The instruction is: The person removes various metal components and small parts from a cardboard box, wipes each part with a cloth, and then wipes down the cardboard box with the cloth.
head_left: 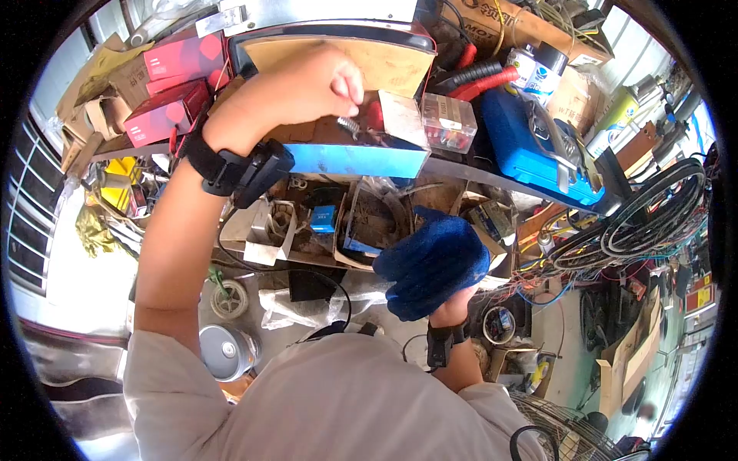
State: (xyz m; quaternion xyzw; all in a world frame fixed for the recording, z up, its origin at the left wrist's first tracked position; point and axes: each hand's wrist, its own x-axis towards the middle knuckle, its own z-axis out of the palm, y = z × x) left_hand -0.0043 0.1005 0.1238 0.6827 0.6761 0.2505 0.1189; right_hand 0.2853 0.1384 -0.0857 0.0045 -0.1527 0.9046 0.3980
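Note:
My left hand [330, 86], bare, is above an open blue-sided box [350, 160] on the shelf. Its fingers are curled in, and whatever they may hold is hidden. Just below the fingertips is a small ridged metal piece, like a bolt or spring [350, 127]; I cannot tell whether the hand touches it. A red item [374, 116] and a cardboard flap [403, 120] lie beside it. A dark blue work glove [442, 257] covers my right hand [437, 265], which is in front of the lower shelf. Its fingers appear stretched out to the left, with nothing visible in them.
Red boxes [166, 113] stand at the upper left. On the right of the shelf are a clear plastic box [448, 123], a blue tool case [523, 150] and red-handled tools [484, 83]. Small cartons [269, 234] fill the lower shelf. Coiled black cable [653, 207] hangs right.

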